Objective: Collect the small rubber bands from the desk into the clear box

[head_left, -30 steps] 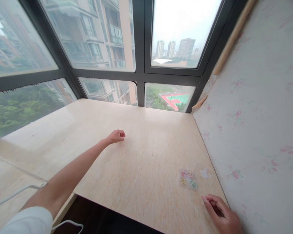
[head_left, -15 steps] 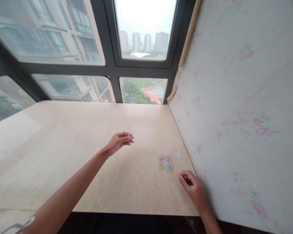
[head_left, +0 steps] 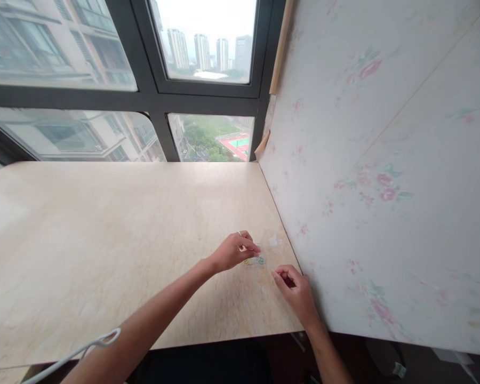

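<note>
A small clear sheet with coloured round stickers (head_left: 256, 261) lies on the pale marble-look tabletop (head_left: 104, 234) near its right edge. My left hand (head_left: 236, 250) rests over the sheet's upper left part, fingers curled down onto it, a ring on one finger. My right hand (head_left: 296, 292) sits on the table just right of and nearer than the sheet, fingers curled loosely with the tips pinched together; whether anything is in them is hidden. A second small clear scrap (head_left: 272, 240) lies just beyond the sheet.
A flowered wall panel (head_left: 376, 176) stands upright along the table's right edge. Dark-framed windows (head_left: 156, 96) close the far side. A white cable (head_left: 84, 349) loops at the near left edge of the table.
My left hand moved right and down from mid-table onto the sticker sheet. My right hand shifted slightly left toward the sheet. The view swung right.
</note>
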